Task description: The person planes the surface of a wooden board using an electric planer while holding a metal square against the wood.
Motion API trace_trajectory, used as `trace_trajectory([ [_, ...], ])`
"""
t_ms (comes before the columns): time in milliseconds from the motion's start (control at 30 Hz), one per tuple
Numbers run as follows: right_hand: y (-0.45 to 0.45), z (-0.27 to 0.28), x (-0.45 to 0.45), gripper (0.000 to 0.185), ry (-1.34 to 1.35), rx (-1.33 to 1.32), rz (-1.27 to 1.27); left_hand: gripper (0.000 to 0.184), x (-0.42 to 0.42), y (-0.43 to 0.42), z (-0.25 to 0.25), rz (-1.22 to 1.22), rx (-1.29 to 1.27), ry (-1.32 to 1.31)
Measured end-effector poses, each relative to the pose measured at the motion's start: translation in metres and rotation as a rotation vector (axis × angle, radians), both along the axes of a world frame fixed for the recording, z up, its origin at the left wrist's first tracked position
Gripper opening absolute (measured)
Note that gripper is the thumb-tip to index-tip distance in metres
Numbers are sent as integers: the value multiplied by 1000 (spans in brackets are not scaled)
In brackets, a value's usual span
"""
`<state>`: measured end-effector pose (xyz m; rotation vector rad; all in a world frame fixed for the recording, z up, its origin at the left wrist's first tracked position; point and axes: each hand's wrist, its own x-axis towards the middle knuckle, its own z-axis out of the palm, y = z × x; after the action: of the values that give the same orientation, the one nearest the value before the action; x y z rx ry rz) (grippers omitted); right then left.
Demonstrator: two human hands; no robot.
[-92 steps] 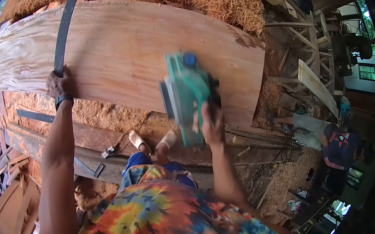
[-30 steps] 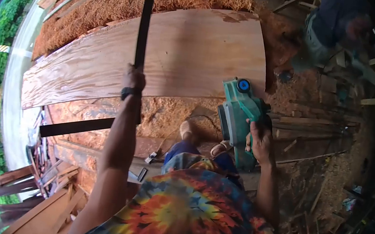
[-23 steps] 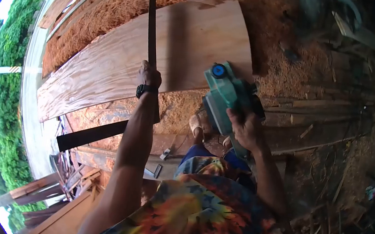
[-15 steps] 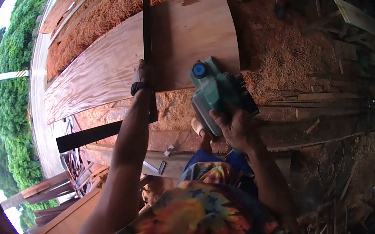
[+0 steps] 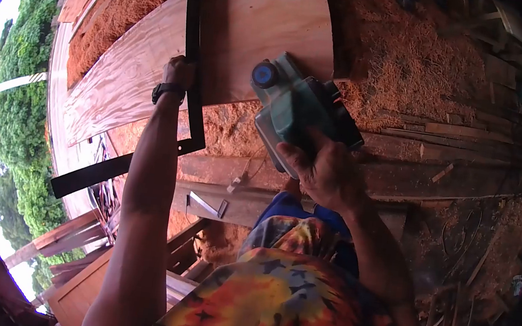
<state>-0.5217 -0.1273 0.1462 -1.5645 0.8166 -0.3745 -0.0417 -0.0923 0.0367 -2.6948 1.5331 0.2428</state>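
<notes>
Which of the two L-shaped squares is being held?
The large black square, gripped in the left hand; the smaller square, with a silvery blade, lies unheld nearer the person's body.

A broad, pale pinkish wooden board (image 5: pixel 249 44) slants from the centre left to the top centre of the frame, lying flat, wavy grain strongest toward its left end. Over it stands one arm of a black L-shaped square (image 5: pixel 194 119), gripped by the left hand (image 5: pixel 179 73); its corner sits below the board's near edge, and the other arm runs toward the lower left, passing under the forearm. Near the frame's centre, the right hand (image 5: pixel 331 172) holds a dark green power planer (image 5: pixel 297 109), tilted, its blue knob (image 5: pixel 265 74) toward the upper left
</notes>
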Motion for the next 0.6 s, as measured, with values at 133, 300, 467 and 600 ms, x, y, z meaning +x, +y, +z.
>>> trace_trajectory([
  [133, -4, 3, -2, 51, 6, -1, 10, 37, -7, 1, 4, 41, -29, 31],
  [300, -2, -4, 0, 53, -28, 48, 23, 37, -36, -3, 16, 139, -74, 25],
  [467, -3, -3, 0, 50, -2, 29, 18, 35, -26, 11, 10, 169, -18, 46],
  [600, -1, -4, 2, 52, -56, -48, 3, 30, 8, 58, 26, 245, -7, -63],
])
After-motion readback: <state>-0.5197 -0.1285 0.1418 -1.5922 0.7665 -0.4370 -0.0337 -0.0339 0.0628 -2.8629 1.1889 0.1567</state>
